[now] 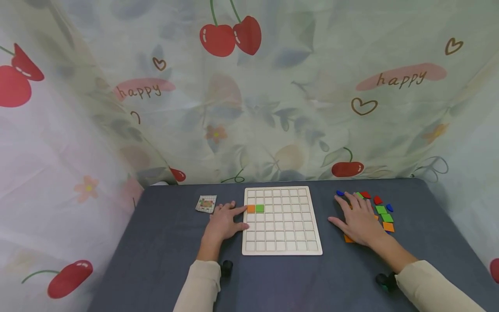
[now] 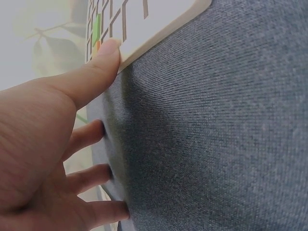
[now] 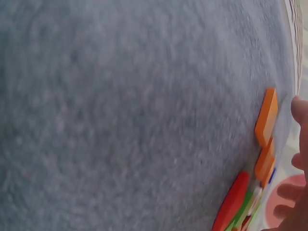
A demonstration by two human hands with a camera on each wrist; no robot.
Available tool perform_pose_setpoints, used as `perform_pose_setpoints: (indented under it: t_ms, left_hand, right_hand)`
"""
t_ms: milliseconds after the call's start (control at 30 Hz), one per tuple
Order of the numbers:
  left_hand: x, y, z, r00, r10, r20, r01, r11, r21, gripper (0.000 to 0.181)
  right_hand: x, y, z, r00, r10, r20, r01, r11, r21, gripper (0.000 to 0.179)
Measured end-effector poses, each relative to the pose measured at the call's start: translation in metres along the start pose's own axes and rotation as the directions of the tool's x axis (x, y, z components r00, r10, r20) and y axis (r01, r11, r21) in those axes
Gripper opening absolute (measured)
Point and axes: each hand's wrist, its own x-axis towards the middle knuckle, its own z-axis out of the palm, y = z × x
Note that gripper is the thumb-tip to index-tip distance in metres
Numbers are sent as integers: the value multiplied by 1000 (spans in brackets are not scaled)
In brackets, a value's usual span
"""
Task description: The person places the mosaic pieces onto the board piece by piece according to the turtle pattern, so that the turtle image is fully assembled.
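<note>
A pale gridded board point(image 1: 286, 225) lies mid-table, with an orange square tile point(image 1: 251, 209) and a green square tile point(image 1: 260, 208) side by side in a row near its left edge. My left hand point(image 1: 223, 221) rests at that edge, its thumb on the rim and its index fingertip by the orange tile. In the left wrist view the other fingers touch the cloth. Over a spread of coloured pieces right of the board, my right hand point(image 1: 360, 221) hovers with fingers spread, holding nothing visible. It hides some of the pieces.
A small printed card point(image 1: 205, 203) lies left of the board. Among the loose pieces are a red one point(image 1: 377, 199), a green tile point(image 1: 387, 218), an orange tile point(image 1: 388, 226) and a blue one point(image 1: 389, 208). A patterned curtain point(image 1: 265, 108) hangs behind the dark table.
</note>
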Motion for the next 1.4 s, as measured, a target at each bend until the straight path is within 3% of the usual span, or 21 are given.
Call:
perform_pose_setpoints:
  t_ms: [167,433,867,1400]
  left_hand:
    - [0,-1,-2,1000,0,4,0,1000,-5,67]
    - [2,-2,1,1000,8,9,-8,1000,2,67]
    - [0,0,-1,1000,-2,2,2,1000,5,67]
    - [1,-1,-2,1000,8,14,-7,1000,-8,65]
  right_hand:
    - [2,11,0,996,-32,-88,29,999,-32,65]
    - [1,22,2,988,-53,-145,53,999,-1,48]
    - [4,27,0,987,-59,-153,61,998,9,26]
    - [11,12,-10,982,-123,-143,125,992,-1,24]
